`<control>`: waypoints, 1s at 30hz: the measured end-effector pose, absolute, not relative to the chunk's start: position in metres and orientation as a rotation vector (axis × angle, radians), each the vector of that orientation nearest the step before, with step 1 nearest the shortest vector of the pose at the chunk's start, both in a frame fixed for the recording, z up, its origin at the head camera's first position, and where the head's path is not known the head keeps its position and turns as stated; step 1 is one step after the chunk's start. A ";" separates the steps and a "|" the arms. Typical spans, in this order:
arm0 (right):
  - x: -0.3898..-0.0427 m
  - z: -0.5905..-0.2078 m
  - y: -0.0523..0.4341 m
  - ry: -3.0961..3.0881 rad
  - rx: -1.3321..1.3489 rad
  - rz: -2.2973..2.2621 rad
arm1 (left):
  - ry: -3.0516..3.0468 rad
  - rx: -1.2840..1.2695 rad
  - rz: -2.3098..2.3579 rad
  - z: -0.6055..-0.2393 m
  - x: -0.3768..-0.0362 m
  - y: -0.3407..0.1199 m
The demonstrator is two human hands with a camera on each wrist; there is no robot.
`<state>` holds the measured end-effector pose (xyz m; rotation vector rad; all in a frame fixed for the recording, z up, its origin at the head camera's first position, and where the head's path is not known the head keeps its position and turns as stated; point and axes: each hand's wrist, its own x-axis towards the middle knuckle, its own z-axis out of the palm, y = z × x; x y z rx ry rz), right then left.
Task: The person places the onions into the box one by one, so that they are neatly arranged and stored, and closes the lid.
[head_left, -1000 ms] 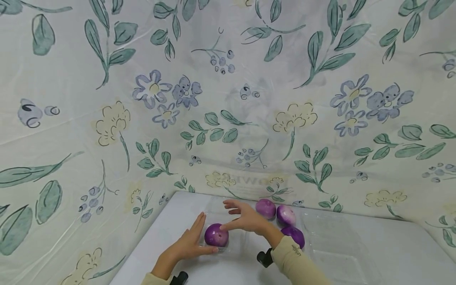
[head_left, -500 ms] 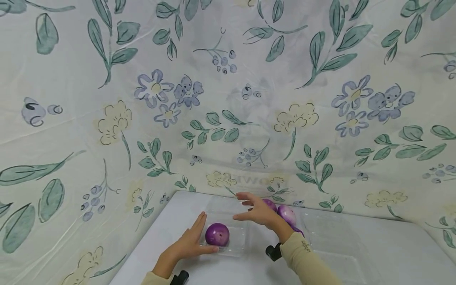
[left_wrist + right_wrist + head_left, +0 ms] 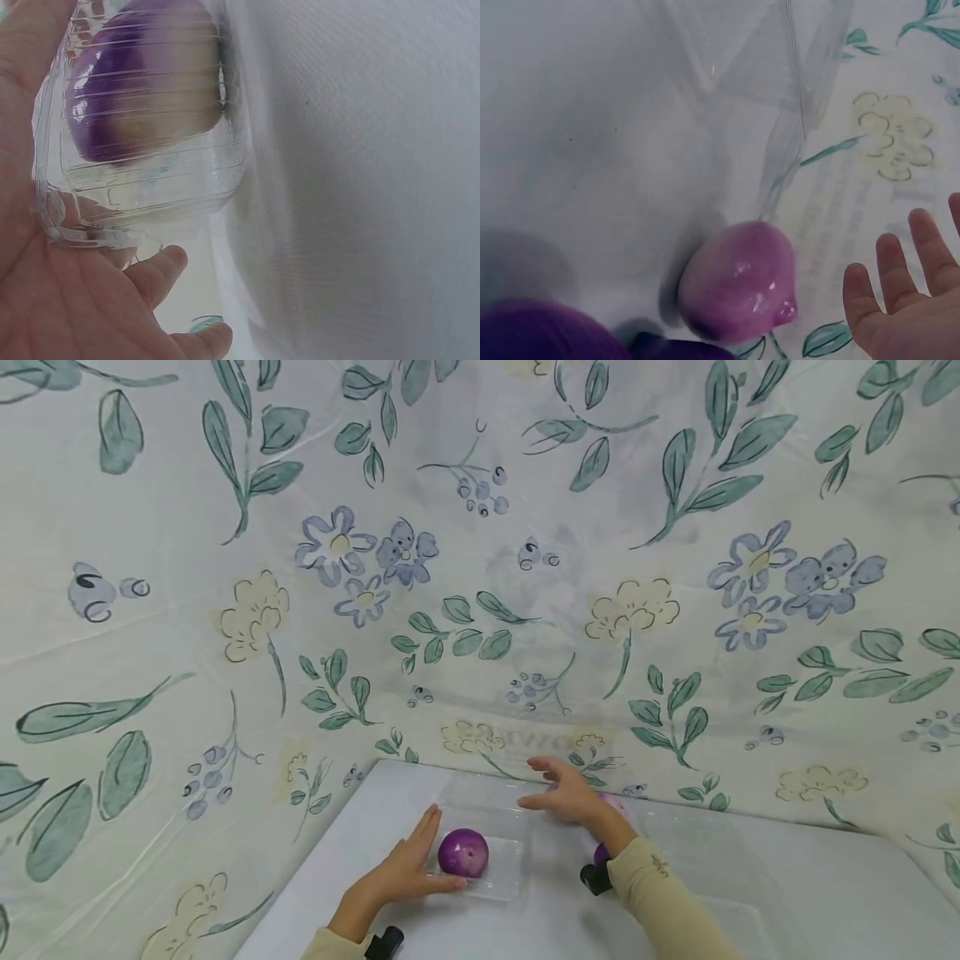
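Note:
A purple red onion [image 3: 462, 853] sits in a clear plastic container [image 3: 504, 870] at the left of the table. My left hand [image 3: 401, 867] rests along the container's left and near sides, fingers and thumb straight against its rim. In the left wrist view, the onion [image 3: 146, 82] shows through the ribbed plastic wall. My right hand [image 3: 566, 797] is raised near the back of the table with fingers spread, holding nothing. It partly hides the other onions behind it. The right wrist view shows a pink-purple onion [image 3: 739, 281] left of the fingers and a darker one [image 3: 544, 334] at the lower edge.
A second clear plastic container [image 3: 731, 903] lies on the right of the white table [image 3: 555, 927]. A floral cloth [image 3: 480, 552] hangs behind the table's back edge and down its left side.
My right hand has moved away from the onion in the container, rightward and back toward the other onions, and now covers most of them. My left hand stays at the container.

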<state>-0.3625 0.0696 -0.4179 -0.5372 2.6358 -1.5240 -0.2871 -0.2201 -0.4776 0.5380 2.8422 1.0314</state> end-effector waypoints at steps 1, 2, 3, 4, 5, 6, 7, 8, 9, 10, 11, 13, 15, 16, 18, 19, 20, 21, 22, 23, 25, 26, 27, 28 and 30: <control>-0.363 -0.419 0.072 2.656 -0.517 -1.505 | 2.843 0.536 1.034 -0.478 -0.288 -0.219; -0.363 -0.419 0.073 2.676 -0.498 -1.487 | 2.839 0.526 1.035 -0.479 -0.287 -0.218; -0.362 -0.420 0.076 2.690 -0.477 -1.466 | 2.833 0.517 1.033 -0.479 -0.287 -0.218; -0.362 -0.421 0.077 2.708 -0.457 -1.440 | 2.825 0.512 1.035 -0.480 -0.286 -0.217; -0.361 -0.422 0.079 2.717 -0.438 -1.423 | 2.825 0.510 1.029 -0.481 -0.286 -0.217; -0.361 -0.423 0.081 2.728 -0.426 -1.405 | 2.824 0.510 1.029 -0.481 -0.286 -0.217; -0.360 -0.424 0.083 2.729 -0.416 -1.404 | 2.822 0.510 1.033 -0.481 -0.286 -0.217; -0.360 -0.424 0.084 2.721 -0.412 -1.412 | 2.822 0.510 1.033 -0.482 -0.285 -0.217; -0.361 -0.425 0.085 2.716 -0.412 -1.422 | 2.826 0.512 1.036 -0.482 -0.286 -0.217; -0.361 -0.424 0.086 2.715 -0.419 -1.432 | 2.829 0.514 1.044 -0.481 -0.286 -0.218; -0.362 -0.424 0.086 2.704 -0.423 -1.452 | 2.832 0.515 1.049 -0.481 -0.287 -0.218; -0.363 -0.423 0.088 2.694 -0.416 -1.475 | 2.833 0.514 1.050 -0.480 -0.288 -0.218; -0.366 -0.423 0.091 2.703 -0.411 -1.476 | 2.827 0.510 1.040 -0.479 -0.289 -0.218; -0.367 -0.424 0.092 2.716 -0.423 -1.469 | 2.822 0.512 1.036 -0.480 -0.289 -0.218; -0.369 -0.426 0.094 2.730 -0.424 -1.465 | 2.823 0.522 1.021 -0.481 -0.288 -0.218; -0.370 -0.426 0.095 2.735 -0.431 -1.462 | 2.827 0.526 1.012 -0.481 -0.288 -0.218; -0.371 -0.426 0.096 2.746 -0.438 -1.449 | 2.836 0.531 1.001 -0.481 -0.288 -0.218; -0.373 -0.425 0.097 2.751 -0.444 -1.443 | 2.849 0.541 0.992 -0.481 -0.288 -0.218; -0.374 -0.425 0.098 2.749 -0.450 -1.448 | 2.857 0.546 0.987 -0.480 -0.289 -0.217; -0.376 -0.424 0.098 2.740 -0.435 -1.453 | 2.868 0.546 0.980 -0.480 -0.289 -0.217; -0.378 -0.422 0.099 2.741 -0.422 -1.442 | 2.881 0.543 0.966 -0.479 -0.289 -0.217; -0.380 -0.422 0.099 2.734 -0.411 -1.443 | 2.882 0.541 0.964 -0.479 -0.290 -0.218; -0.381 -0.422 0.100 2.726 -0.394 -1.449 | 2.881 0.539 0.963 -0.479 -0.290 -0.218; -0.382 -0.422 0.100 2.721 -0.383 -1.454 | 2.883 0.539 0.962 -0.479 -0.290 -0.218; -0.383 -0.423 0.100 2.720 -0.358 -1.455 | 2.883 0.538 0.958 -0.479 -0.290 -0.219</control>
